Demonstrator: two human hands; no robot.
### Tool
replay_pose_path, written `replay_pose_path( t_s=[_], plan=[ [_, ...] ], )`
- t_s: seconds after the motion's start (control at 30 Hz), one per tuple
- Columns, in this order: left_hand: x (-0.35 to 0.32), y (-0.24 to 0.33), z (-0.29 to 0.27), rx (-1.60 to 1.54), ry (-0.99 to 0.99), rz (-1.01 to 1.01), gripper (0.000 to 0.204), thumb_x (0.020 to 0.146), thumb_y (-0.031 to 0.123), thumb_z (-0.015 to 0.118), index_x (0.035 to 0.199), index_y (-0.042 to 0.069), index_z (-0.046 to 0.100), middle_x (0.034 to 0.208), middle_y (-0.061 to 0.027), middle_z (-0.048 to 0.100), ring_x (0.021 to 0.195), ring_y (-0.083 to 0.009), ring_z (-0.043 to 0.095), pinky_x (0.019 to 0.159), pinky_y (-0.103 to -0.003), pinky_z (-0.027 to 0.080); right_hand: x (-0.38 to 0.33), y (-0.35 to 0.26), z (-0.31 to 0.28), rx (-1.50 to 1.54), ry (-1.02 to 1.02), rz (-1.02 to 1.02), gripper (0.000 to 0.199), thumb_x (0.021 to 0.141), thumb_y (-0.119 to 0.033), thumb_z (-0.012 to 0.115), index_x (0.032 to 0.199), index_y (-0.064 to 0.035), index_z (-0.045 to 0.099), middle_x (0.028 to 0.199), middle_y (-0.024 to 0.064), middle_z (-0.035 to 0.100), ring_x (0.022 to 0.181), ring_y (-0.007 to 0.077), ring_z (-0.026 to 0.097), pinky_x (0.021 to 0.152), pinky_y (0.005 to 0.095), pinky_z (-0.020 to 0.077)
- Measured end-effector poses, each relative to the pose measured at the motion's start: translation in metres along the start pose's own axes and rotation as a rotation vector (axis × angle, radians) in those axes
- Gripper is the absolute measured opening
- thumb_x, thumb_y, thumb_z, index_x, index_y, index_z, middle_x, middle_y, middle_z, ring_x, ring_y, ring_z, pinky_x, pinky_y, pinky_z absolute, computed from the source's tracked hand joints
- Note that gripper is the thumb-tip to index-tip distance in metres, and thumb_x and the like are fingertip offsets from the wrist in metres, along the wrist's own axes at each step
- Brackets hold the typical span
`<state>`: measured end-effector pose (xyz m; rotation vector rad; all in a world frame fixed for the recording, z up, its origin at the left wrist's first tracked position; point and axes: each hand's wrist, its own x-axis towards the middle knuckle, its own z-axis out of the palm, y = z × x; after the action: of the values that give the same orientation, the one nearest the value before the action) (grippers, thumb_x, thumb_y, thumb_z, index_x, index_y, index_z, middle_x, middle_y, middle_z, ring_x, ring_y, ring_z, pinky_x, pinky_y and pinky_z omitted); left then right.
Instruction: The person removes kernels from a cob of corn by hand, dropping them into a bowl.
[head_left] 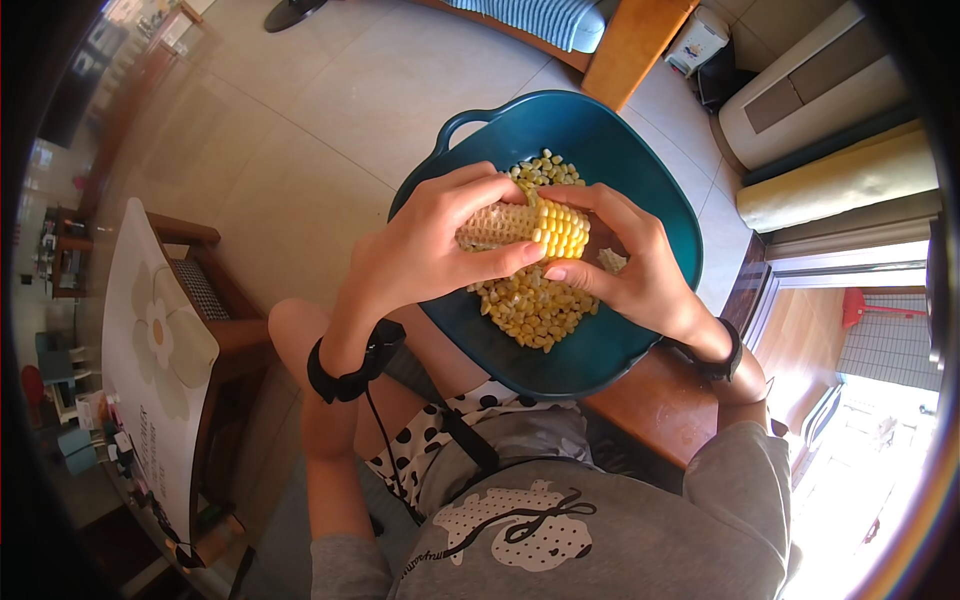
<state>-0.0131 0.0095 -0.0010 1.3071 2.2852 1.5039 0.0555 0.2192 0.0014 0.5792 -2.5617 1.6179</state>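
As the corn cob hangs over the blue-green basin, presumably so that loose kernels, heaped toward six o'clock, land inside, the left hand curls snugly round the bare end at nine, and the right hand, narrowly parted, cups the yellow end at three.

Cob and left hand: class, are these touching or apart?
Touching. The head view shows the left hand gripping the cob's stripped end, thumb along its lower side.
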Motion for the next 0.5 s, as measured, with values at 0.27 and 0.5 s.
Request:
replay_pose_path(
  t_s=[0.27, 0.5],
  plan=[
    [-0.0018, -0.0016, 0.0002, 0.011, 0.010, 0.019, 0.025, 0.077, 0.014, 0.066, 0.092, -0.005, 0.058, 0.079, -0.0075, 0.050, 0.068, -0.0163, 0.050, 0.062, -0.028, 0.042, 0.0000, 0.0014, -0.0005, 0.023, -0.004, 0.013, 0.054, 0.075, -0.021, 0.077, 0.121, -0.0040, 0.055, 0.099, 0.0078, 0.058, 0.066, 0.0114, 0.054, 0.058, 0.0245, 0.0456],
    [-0.0028, -0.0041, -0.0019, -0.018, -0.022, 0.010, 0.027, 0.075, 0.013, 0.067, 0.094, -0.004, 0.058, 0.081, -0.0069, 0.051, 0.070, -0.0166, 0.051, 0.064, -0.028, 0.042, -0.0002, 0.0011, 0.0001, 0.039, -0.008, 0.004, 0.054, 0.075, -0.021, 0.078, 0.121, -0.0039, 0.055, 0.099, 0.0070, 0.057, 0.065, 0.0097, 0.054, 0.057, 0.0236, 0.0449]
  ],
)
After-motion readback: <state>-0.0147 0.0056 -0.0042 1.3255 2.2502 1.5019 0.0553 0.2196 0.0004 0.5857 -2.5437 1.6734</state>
